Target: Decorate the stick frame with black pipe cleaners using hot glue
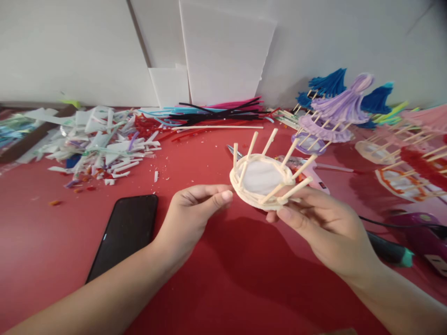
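Observation:
My right hand [324, 228] grips the near right rim of a small round craft base [263, 179], thumb on the near side and fingers underneath. The base is cream-coloured with a white disc in its middle, and several short wooden sticks stand up around its rim. It is held above the table, slightly tilted. My left hand [199, 207] is closed in a pinch, thumb against forefinger, just beside the base's left edge. Whatever lies between those fingertips, if anything, I cannot make out.
On the red table [188, 298] lie a black phone [125, 228], a heap of white scraps [101, 139] and coloured pipe cleaners [216, 114]. A pink glue gun [319, 179] is behind my right hand. Finished-looking lilac [338, 109] and blue umbrella-topped crafts [326, 83] stand at right.

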`<action>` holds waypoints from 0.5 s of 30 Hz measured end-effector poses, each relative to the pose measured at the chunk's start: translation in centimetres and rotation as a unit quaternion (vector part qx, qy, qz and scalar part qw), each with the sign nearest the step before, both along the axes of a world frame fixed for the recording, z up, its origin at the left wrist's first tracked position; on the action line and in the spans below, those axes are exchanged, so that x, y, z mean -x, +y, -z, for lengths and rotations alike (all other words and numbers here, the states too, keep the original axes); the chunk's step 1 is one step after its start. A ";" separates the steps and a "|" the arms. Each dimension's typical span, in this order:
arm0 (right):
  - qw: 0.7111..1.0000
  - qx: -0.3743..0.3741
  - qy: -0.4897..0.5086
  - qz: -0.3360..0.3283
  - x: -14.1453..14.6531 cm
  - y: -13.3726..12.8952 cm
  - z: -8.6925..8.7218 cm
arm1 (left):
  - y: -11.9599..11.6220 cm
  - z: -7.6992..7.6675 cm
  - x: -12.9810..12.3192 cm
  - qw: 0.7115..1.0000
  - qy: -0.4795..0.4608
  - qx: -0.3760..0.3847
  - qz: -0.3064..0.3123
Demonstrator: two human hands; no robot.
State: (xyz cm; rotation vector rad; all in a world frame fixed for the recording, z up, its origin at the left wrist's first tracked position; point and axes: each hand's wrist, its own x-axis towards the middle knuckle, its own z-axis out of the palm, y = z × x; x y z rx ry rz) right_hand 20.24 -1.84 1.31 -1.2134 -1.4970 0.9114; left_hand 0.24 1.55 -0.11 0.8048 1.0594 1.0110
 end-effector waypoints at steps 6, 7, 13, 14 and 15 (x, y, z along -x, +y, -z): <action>1.000 0.000 0.009 -0.008 -0.1 -0.1 0.0 | 0.4 0.1 -0.2 0.996 -0.053 0.071 -0.026; 1.000 -0.001 0.010 -0.008 -0.1 -0.1 0.0 | 0.3 0.0 -0.1 0.996 -0.049 0.076 -0.026; 1.000 -0.014 0.007 -0.003 -0.3 0.0 -0.1 | -0.1 -0.2 0.1 0.997 -0.035 0.071 -0.017; 1.000 -0.013 0.005 -0.003 -0.3 0.1 -0.1 | -0.1 -0.2 0.1 0.997 -0.044 0.067 -0.012; 1.000 -0.012 0.005 -0.003 -0.3 0.1 0.0 | 0.0 -0.2 0.0 0.996 -0.055 0.064 -0.008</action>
